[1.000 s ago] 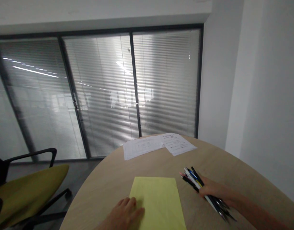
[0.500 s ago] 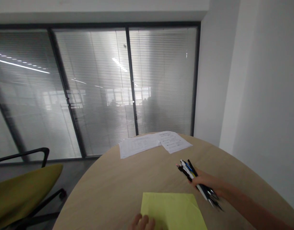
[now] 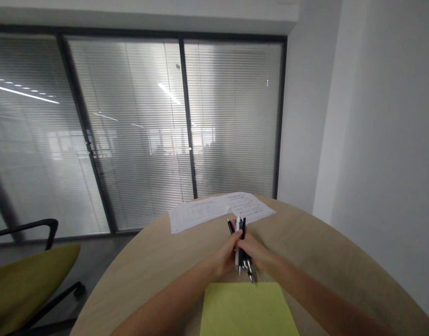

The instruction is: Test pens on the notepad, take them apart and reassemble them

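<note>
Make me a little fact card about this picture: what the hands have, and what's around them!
Left hand: holding pens
Right hand: holding the same bunch
Nearest paper: yellow sheet on the wooden table
Farther paper: white printed sheets
Left side: office chair, yellow-green seat
Background: blinds
</note>
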The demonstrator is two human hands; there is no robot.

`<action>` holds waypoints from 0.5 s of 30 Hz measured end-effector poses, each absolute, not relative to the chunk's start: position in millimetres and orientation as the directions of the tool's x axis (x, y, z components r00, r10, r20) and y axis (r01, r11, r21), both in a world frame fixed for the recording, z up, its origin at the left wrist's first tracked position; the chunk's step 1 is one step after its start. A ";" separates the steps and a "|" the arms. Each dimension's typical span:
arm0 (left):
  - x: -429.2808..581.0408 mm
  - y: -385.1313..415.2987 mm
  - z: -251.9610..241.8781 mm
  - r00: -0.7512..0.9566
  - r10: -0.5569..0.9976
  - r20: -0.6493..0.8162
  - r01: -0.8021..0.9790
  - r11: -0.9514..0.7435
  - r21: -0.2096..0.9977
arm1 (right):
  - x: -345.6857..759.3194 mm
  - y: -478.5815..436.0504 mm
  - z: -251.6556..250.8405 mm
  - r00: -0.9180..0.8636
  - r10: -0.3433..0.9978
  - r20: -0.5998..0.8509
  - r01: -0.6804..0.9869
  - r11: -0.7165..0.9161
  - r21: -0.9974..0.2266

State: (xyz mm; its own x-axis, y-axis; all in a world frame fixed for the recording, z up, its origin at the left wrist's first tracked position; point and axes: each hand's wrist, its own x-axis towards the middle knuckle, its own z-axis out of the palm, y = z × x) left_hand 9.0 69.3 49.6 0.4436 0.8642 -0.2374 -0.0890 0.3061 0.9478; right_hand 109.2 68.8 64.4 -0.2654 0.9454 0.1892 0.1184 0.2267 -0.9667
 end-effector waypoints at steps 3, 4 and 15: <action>-5.6 77.9 58.8 0.405 0.865 -0.297 -0.082 0.358 0.930 | 83.7 71.9 63.6 -0.300 0.935 0.187 0.245 0.265 -0.933; -12.3 78.6 62.3 0.401 0.864 -0.305 -0.079 0.365 0.928 | 75.6 73.2 63.1 -0.316 0.935 0.162 0.332 0.269 -0.904; -88.0 68.2 79.2 0.136 0.956 -0.259 0.097 0.247 0.964 | 33.1 74.1 78.7 -0.588 0.802 0.108 0.436 0.427 -0.792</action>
State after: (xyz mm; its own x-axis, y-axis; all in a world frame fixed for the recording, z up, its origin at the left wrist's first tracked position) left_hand -88.0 68.2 79.2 0.1364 0.9562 -0.2588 0.0967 0.2472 0.9641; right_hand 33.1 74.1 78.7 -0.5878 0.8017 0.1083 0.4360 0.4267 -0.7924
